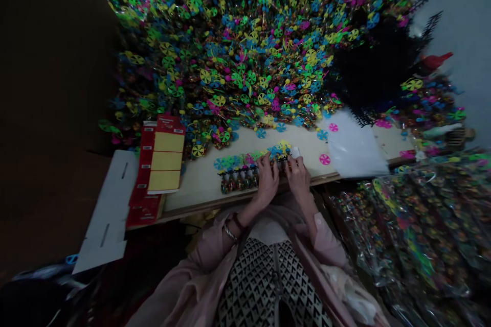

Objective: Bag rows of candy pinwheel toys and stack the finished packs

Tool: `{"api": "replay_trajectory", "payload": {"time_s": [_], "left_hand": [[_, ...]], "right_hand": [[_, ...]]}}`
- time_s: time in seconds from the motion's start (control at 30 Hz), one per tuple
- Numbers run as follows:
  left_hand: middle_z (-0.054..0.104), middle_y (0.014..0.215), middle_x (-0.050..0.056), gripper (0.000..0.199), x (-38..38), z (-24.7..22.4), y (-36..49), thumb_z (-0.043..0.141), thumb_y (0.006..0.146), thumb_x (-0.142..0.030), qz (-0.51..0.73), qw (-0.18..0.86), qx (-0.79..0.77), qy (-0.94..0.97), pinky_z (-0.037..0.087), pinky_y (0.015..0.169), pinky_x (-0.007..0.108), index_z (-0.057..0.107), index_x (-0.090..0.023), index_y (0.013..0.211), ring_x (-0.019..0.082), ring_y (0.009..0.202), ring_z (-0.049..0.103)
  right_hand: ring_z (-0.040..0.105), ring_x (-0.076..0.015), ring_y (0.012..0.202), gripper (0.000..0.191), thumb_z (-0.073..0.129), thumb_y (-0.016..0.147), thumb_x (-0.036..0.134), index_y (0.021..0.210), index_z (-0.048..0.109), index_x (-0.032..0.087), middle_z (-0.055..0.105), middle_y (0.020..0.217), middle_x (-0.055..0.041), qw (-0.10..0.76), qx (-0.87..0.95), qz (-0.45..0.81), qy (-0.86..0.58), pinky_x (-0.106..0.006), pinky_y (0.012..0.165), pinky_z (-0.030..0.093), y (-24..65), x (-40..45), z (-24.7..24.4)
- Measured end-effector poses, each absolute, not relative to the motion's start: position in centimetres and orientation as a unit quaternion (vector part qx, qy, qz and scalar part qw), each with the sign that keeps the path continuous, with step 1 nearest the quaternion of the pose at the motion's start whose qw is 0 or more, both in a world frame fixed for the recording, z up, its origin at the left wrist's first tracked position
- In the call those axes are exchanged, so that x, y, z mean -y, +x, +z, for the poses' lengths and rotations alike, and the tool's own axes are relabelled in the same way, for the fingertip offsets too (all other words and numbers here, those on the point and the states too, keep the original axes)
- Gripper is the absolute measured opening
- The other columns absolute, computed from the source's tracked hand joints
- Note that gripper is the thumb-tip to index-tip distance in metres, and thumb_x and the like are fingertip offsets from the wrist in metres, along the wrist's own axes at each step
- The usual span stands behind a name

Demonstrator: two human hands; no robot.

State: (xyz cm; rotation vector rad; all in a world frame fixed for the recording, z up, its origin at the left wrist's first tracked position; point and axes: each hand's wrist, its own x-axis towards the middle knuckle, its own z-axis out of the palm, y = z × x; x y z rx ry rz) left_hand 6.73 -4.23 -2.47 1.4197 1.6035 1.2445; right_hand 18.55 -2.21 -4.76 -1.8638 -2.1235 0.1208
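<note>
A row of small clear candy-filled toys (240, 180) with coloured pinwheel tops lies along the table's front edge, set in a black toothed plastic strip (226, 171). My left hand (267, 178) has its fingers bent and closed over the row right of its middle. At the right end, my right hand (299, 173) pinches the row, thumb and fingers together. A small white piece (295, 152) shows just beyond the right fingertips. Yellow and blue pinwheels (280, 149) stick out past both hands. The fingers hide what exactly lies beneath them.
A large heap of pinwheel toys (245, 56) covers the table's back. Black strips (368, 61) are piled at right, near a clear plastic bag (355, 145). A red and yellow carton (165, 156) lies left, beside white card (111, 204). Bagged toys (418, 230) fill the lower right.
</note>
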Motion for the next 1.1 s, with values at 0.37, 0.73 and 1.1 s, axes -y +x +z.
{"api": "replay_trajectory", "payload": {"time_s": [0.37,0.73,1.1], "left_hand": [[0.047,0.112,0.014,0.022,3.3,-3.3,8.7,0.037,0.094,-0.031,0.49,0.347,-0.626,0.499,0.038,0.1,0.042,0.043,-0.017,0.11,0.022,0.111,0.045],[0.049,0.123,0.011,0.03,6.6,-1.5,10.2,0.032,0.097,-0.039,0.539,0.446,-0.561,0.443,0.036,0.107,0.036,0.041,-0.022,0.12,0.017,0.118,0.048],[0.047,0.141,0.01,0.039,5.8,-3.4,9.4,0.038,0.094,-0.034,0.491,0.575,-0.515,0.404,0.032,0.112,0.044,0.048,-0.024,0.13,0.022,0.132,0.042]], "right_hand": [[0.058,-0.0184,0.092,0.034,0.043,0.095,0.029,0.125,0.056,0.02,0.06,0.107,-0.0094,0.159,0.761,0.099,-0.622,-0.025,0.068,0.046,20.2,2.5,-3.3],[0.065,-0.0184,0.086,0.038,0.043,0.093,0.041,0.116,0.063,0.018,0.071,0.1,-0.008,0.405,0.59,0.295,-0.633,-0.03,0.077,0.052,18.1,4.7,-2.0],[0.065,-0.0212,0.09,0.047,0.037,0.094,0.043,0.126,0.056,0.014,0.069,0.107,-0.0135,0.312,0.649,0.268,-0.64,-0.033,0.08,0.051,18.6,3.9,-1.2]]}}
